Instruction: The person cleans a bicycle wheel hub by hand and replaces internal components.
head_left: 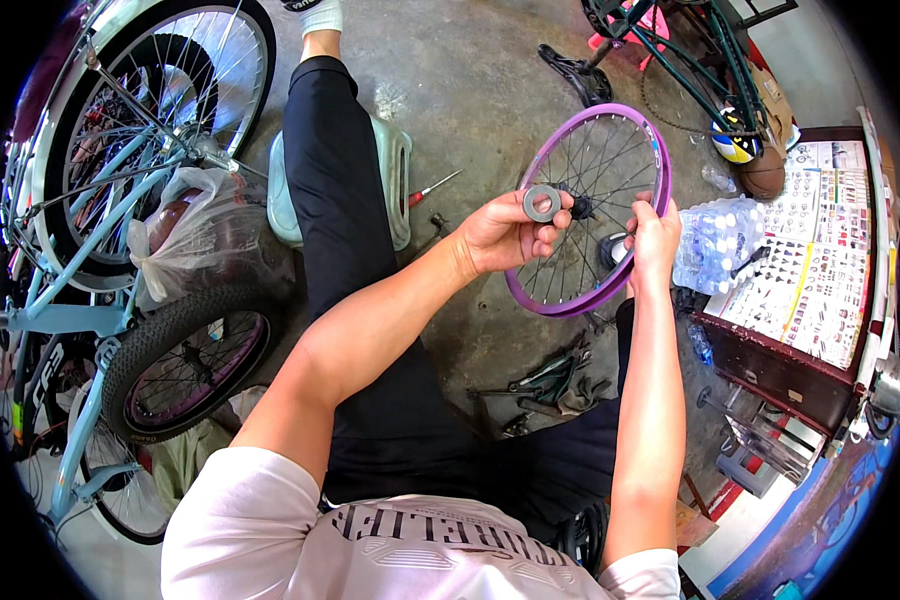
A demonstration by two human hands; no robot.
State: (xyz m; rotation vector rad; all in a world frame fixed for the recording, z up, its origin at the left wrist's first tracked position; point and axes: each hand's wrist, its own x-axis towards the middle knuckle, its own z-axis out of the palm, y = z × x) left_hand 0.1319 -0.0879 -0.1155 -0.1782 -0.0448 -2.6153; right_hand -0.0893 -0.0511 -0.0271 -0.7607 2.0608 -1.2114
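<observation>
My left hand point(500, 232) pinches a grey metal ring point(542, 203), its round hole facing up at me. Just behind the ring is the black hub point(581, 206) of a bare bicycle wheel with a purple rim point(530, 296) and dark spokes; no tyre is on it. The wheel stands tilted between my knees. Fingers of my right hand point(654, 245) are wrapped round the rim's right side. Whether the wheel's lower edge touches the floor, I cannot tell.
A red-handled screwdriver point(435, 189) lies beside a pale green stool point(398, 190) under my left leg. Several tools point(550, 378) are on the floor between my legs. Bicycles and a tyred wheel point(192, 365) crowd the left. Packed water bottles point(715, 240) and a chest point(785, 385) stand right.
</observation>
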